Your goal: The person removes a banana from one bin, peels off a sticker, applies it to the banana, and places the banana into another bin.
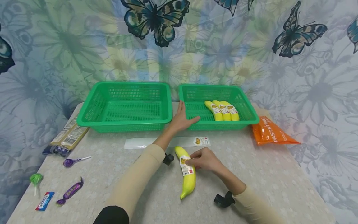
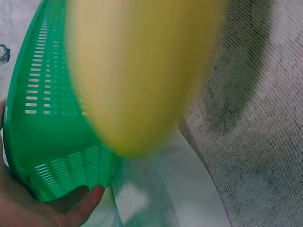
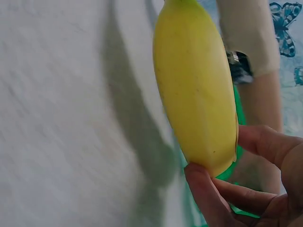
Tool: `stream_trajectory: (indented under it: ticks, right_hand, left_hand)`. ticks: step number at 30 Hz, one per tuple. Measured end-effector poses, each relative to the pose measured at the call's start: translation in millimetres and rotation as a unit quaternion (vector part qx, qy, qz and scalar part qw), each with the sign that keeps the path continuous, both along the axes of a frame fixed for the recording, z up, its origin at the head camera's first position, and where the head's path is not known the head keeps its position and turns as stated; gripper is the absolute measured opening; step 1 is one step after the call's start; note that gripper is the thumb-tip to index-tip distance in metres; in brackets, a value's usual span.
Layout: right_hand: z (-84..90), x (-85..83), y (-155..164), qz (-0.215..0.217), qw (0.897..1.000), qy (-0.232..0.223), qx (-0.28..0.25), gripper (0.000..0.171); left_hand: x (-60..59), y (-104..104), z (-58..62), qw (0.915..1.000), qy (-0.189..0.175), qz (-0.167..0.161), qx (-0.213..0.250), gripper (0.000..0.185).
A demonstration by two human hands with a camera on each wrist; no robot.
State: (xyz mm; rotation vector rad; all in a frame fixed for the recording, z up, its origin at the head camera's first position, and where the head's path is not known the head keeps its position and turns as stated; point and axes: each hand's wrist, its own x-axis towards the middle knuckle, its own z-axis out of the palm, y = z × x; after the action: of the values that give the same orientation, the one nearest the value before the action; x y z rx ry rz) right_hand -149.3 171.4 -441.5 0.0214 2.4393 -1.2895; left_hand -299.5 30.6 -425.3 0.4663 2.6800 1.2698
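Note:
A yellow banana (image 1: 189, 182) with a white printed label is held by my right hand (image 1: 206, 160), the thumb and fingers pinching its sides. In the right wrist view the fingertips grip the banana (image 3: 196, 94) near one end, and its shadow falls on the table. My left hand (image 1: 180, 120) touches the near left corner of the right green basket (image 1: 221, 126), its fingers extended along the side and the thumb spread across the front. Three more labelled bananas (image 1: 226, 115) lie side by side in that basket. From the left wrist, the banana (image 2: 142, 85) looms blurred in front of the basket.
Left of it stands another green basket (image 1: 126, 126). A clear strip with a banana label (image 1: 201, 141) lies before the baskets. An orange bag (image 1: 272, 132) is at the right; a gold-and-blue packet (image 1: 68, 137), lollipops (image 1: 68, 162) and wrapped sweets (image 1: 71, 190) lie left.

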Motion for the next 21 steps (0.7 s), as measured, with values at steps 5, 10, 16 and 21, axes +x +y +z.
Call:
stream_trajectory:
  ticks: [5, 10, 16, 21]
  right_hand:
    - [27.3, -3.8, 16, 0.0, 1.0, -0.002, -0.002, 0.042]
    - [67.9, -13.5, 36, 0.025, 1.0, -0.003, 0.008, 0.05]
    - [122.8, -38.7, 64, 0.043, 0.998, -0.004, 0.053, 0.058]
    - [160.7, -72.8, 80, 0.054, 0.995, 0.017, 0.079, 0.063]
  left_hand:
    - [0.3, -1, 0.0, 0.9999, -0.013, -0.002, 0.003, 0.115]
    - [0.3, -2, 1.2, 0.9997, -0.019, 0.004, 0.017, 0.115]
    - [0.0, -1, -1.3, 0.9997, -0.005, 0.015, 0.02, 0.115]
    - [2.8, 0, -2.6, 0.9993, -0.009, 0.012, 0.033, 0.123]
